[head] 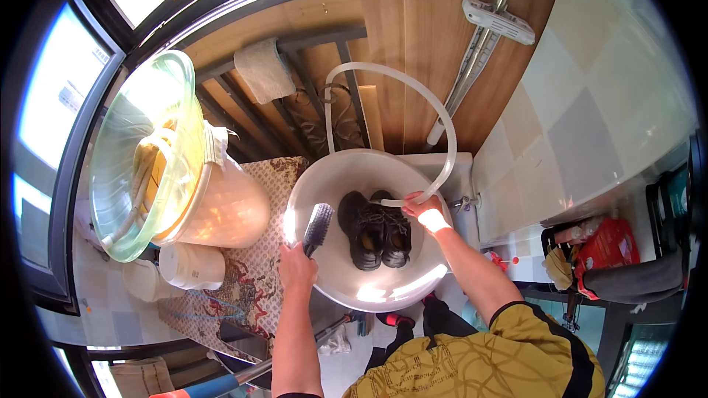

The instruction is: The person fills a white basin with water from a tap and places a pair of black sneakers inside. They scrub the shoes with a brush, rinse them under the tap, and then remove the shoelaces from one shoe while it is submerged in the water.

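A pair of black lace-up shoes [362, 232] lies side by side inside a large white basin [337, 177]. At the basin's left rim my left hand [298, 268] grips a scrub brush [318, 225], its dark bristles facing up and to the right. My right hand [421, 207] is closed around the end of a translucent hose [445, 116], whose open tip points left over the shoes. From my hand the hose loops up and back behind the basin. Whether water flows from it I cannot tell.
A metal tap [463, 203] juts from the tiled wall right of the basin. On the left, a large bucket [238, 204] bears a green translucent basin [105, 177], with white tubs [193, 266] nearby. A cloth [265, 71] hangs on the railing behind. A mop [481, 38] leans against wood panels.
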A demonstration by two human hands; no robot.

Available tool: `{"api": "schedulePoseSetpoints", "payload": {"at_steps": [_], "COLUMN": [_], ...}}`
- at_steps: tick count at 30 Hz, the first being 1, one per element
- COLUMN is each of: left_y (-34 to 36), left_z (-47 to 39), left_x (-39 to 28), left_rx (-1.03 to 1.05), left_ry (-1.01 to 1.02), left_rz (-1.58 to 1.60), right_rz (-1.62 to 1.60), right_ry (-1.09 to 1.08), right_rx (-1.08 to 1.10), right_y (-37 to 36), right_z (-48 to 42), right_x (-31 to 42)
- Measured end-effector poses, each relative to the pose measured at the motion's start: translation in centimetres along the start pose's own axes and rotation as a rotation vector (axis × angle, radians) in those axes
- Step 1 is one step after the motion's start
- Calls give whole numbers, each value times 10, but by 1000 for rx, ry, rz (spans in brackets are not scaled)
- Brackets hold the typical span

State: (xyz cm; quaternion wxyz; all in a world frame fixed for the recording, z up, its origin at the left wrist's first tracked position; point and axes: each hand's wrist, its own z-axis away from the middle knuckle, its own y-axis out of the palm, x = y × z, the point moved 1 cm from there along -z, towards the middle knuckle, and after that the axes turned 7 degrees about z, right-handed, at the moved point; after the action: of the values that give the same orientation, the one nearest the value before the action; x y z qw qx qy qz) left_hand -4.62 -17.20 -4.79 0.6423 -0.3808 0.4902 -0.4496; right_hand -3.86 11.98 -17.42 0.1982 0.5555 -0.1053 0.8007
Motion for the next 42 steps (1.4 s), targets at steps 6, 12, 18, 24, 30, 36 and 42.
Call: {"api": "schedulePoseSetpoints", "payload": {"at_steps": [6, 12, 18, 24, 30, 36, 42], "left_y": [2, 3, 0, 10, 13, 15, 17], "left_z": [-3, -3, -2, -2, -2, -3, -4], "left_x": [5, -6, -17, -11, -5, -4, -4], "left_rx": [-40, -46, -8, -27, -33, -30, -14], "left_ry": [6, -29, -130, -119, -113, -132, -154], "left_rz": [-35, -78, -93, -91, -87, -100, -104], "right_rz": [198, 256, 337, 408, 460, 348, 307], "right_ry": [-82, -88, -103, -175, -185, -171, -145], "right_rx": [-73, -37, -40, -20, 8, 50, 118], "right_y": [-16, -31, -40, -42, -37, -24, 9], "right_z": [-13, -26, -32, -39, -39, -42, -40], "right_x": [-8, -15, -17, -14, -7, -9, 0]}}
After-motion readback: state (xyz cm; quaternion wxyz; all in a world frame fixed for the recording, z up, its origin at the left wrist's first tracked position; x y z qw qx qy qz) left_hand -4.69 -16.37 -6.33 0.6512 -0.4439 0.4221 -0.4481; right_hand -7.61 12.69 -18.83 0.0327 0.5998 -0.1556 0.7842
